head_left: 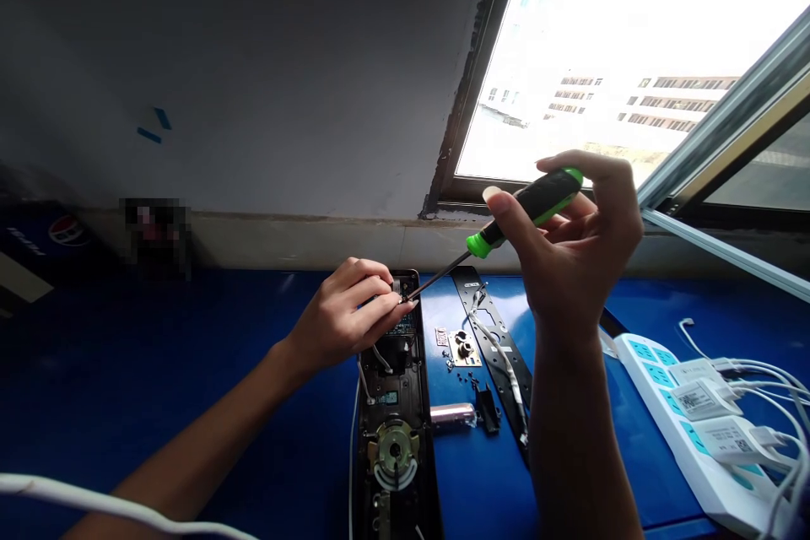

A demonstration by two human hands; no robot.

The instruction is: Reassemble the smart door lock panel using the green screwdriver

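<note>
A green and black screwdriver (528,211) is in the grip of my right hand (579,245), its shaft slanting down to the left. The tip meets the far end of a long black device housing (425,439), which lies open on the blue table. At that spot my left hand (354,308) has its thumb and fingers pinched beside the tip; whatever they hold is too small to make out. Under the fingers a circuit board (405,322) partly shows. Nearer to me, the housing contains a round metal speaker-like part (396,451).
Right of the housing lie a small square board (465,348), several loose screws (467,378), a pinkish cylinder (452,415), a black bracket (487,409) and a long black plate (497,337) with cables. A white power strip (664,430) with chargers stands at right, below a window.
</note>
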